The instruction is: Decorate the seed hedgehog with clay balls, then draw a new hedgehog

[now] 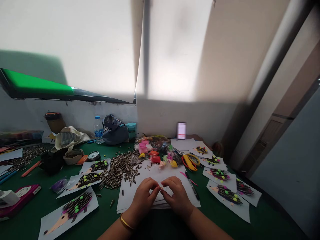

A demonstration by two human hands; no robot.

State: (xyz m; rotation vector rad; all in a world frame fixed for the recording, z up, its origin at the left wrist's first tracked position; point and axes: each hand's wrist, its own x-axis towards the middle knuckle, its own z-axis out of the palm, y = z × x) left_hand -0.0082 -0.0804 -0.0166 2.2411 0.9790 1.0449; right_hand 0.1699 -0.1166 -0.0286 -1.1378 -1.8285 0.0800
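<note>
Over a stack of white paper (127,199), my left hand (145,195) and my right hand (176,195) meet with thumbs and fingers pinched together. A tiny pale bit shows where the fingertips meet, too small to name. Sunflower seeds (117,170) are heaped left of the paper, and some lie on its upper left corner. Beyond my hands, packets of coloured modelling clay (155,159) lie at the paper's far edge. A black pen (194,190) and a pink stick (192,181) rest on the paper near my right hand.
Yellow-handled scissors (189,162) lie beyond the pen. Hedgehog pictures made with seeds stand out at left (72,210) and right (228,198). A phone (181,130) leans against the wall. A bottle (98,130), a dark bag (115,133) and a magenta device (23,200) are on the left.
</note>
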